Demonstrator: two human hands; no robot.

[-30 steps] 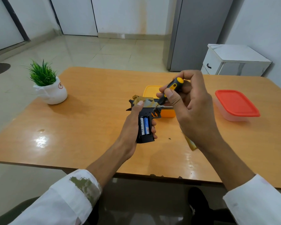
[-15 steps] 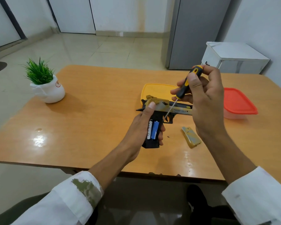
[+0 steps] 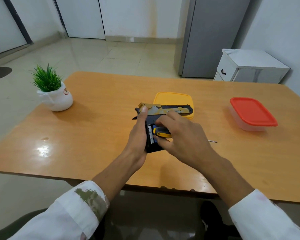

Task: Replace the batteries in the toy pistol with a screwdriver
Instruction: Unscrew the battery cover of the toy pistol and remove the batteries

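Observation:
A black and gold toy pistol (image 3: 170, 109) lies on its side over the wooden table (image 3: 102, 135), barrel to the right. My left hand (image 3: 139, 135) grips its black grip, thumb on the rear of the slide. The grip's battery bay is uncovered and shows a silver battery (image 3: 150, 134) and a sliver of a blue one. My right hand (image 3: 182, 137) holds a yellow and black screwdriver (image 3: 161, 132) in its palm, handle over the bay, metal tip (image 3: 213, 141) sticking out to the right. Its fingertips touch the grip by the batteries. The gold cover plate is hidden.
A yellow-lidded box (image 3: 173, 99) sits right behind the pistol. A clear box with a red lid (image 3: 252, 112) stands at the right. A small green plant in a white pot (image 3: 55, 94) is at the far left. A white cabinet (image 3: 249, 66) stands beyond the table.
My right hand dropped from above the pistol down onto the grip and turned the screwdriver flat, tip now to the right. The gold cover plate went out of sight under that hand.

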